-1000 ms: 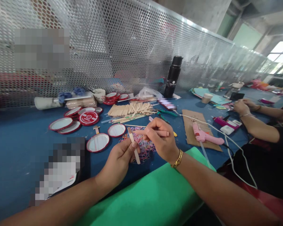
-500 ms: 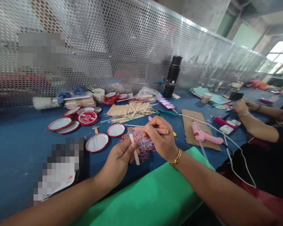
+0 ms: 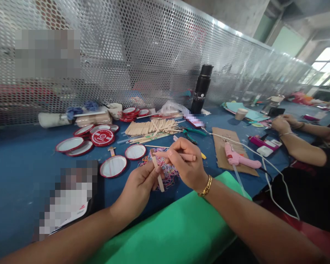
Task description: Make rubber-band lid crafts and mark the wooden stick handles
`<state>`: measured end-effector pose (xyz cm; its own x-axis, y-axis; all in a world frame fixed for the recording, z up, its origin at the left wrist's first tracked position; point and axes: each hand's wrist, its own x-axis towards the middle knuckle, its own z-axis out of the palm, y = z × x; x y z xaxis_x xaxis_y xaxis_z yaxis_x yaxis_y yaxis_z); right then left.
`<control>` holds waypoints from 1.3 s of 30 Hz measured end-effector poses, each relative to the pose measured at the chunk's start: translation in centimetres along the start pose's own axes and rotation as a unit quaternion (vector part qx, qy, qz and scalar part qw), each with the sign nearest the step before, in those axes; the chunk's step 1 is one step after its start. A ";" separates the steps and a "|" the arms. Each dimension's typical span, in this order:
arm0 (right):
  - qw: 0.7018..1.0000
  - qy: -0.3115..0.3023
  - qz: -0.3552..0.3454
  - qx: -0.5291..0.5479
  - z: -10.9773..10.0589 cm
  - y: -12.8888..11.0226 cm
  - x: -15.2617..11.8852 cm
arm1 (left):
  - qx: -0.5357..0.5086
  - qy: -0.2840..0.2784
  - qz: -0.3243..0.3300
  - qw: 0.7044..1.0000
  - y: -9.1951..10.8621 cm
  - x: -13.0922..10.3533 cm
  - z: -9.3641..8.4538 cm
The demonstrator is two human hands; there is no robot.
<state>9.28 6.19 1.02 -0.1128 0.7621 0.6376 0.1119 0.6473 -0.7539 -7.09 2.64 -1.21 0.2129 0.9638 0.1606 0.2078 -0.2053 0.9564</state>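
My left hand [image 3: 143, 179] pinches a flat wooden craft stick [image 3: 161, 182] between thumb and fingers. The stick's upper end is coloured brown. Closed around a peach-pink marker [image 3: 187, 157], my right hand [image 3: 188, 167] brings its tip against the stick near that brown end. A pale piece, perhaps the marker's cap, pokes up behind the right fingers. Under both hands lies a tangle of colourful thin strands [image 3: 170, 174]. Left of it are a round red-rimmed lid [image 3: 113, 167] and a smaller one [image 3: 135, 151].
Behind the hands are piled craft sticks [image 3: 145, 127], more red lids [image 3: 102, 137] and a black bottle [image 3: 201, 90]. On the right, a pink glue gun [image 3: 239, 159] rests on cardboard [image 3: 218, 146], its white cable trailing. A co-worker's hands [image 3: 282, 124] are farther right.
The marker's tip has shifted left onto the stick's upper part. The stick has turned slightly in my left hand. Both hands otherwise stay in nearly the same place.
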 end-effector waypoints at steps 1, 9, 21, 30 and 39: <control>1.000 0.002 0.000 -0.004 0.0 0.0 0.0 | 0.003 0.002 0.001 1.000 0.0 0.0 0.0; 1.000 0.021 0.000 -0.004 -0.1 -0.1 0.0 | 0.015 0.001 -0.004 1.000 0.0 0.2 0.0; 1.000 0.010 -0.001 -0.003 0.0 0.0 -0.2 | 0.022 0.002 -0.001 1.000 0.1 0.0 0.1; 1.000 0.019 0.004 -0.006 -0.1 -0.1 -0.1 | 0.030 -0.002 0.000 1.000 0.0 0.0 -0.1; 0.999 0.030 0.004 -0.017 0.0 -0.1 0.0 | 0.032 0.004 -0.004 0.999 0.0 -0.1 0.0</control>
<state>9.28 6.14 1.06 -0.0531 0.7661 0.6405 0.1465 0.6404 -0.7539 -7.10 2.58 -1.20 0.2040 0.9665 0.1555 0.2697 -0.2082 0.9402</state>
